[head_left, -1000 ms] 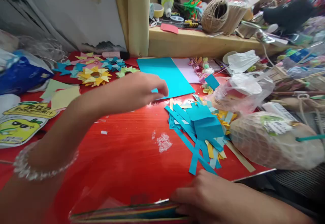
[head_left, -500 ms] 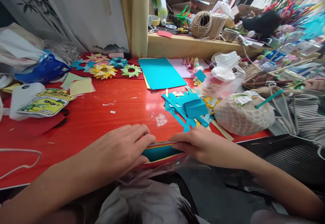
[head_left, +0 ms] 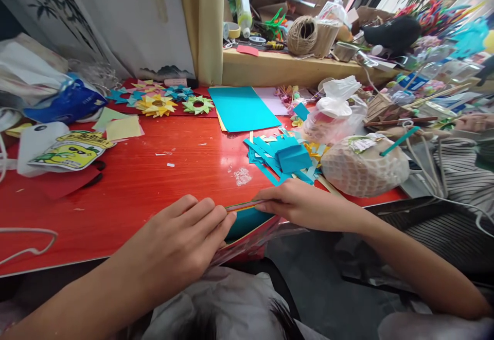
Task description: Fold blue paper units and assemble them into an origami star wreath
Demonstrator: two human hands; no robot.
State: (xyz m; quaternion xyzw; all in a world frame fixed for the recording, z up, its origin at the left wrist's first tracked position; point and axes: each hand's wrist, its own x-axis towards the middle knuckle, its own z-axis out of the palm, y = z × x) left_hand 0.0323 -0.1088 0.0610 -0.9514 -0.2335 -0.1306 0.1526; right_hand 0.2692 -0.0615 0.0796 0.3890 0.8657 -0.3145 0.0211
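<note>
Between my hands, at the table's front edge, is a stack of coloured paper in a clear plastic sleeve. My left hand is closed on the stack's left side, its thumb tucked below. My right hand pinches the upper edge near the right end. Teal, yellow, pink and green edges show, and the stack bulges apart in the middle. Beyond my right hand lies a heap of teal paper strips, with a larger teal sheet behind it.
Folded paper stars and rings lie at the back left, near pale paper squares. A net-wrapped coconut with a straw sits to the right, beside a plastic bag. Another person's striped sleeve is at far right. Twine stands on the sill.
My left hand has shifted lower and its fingers now lie over the stack's edge. The stack has tilted, its right end higher. My right hand has risen slightly, still pinching it.
</note>
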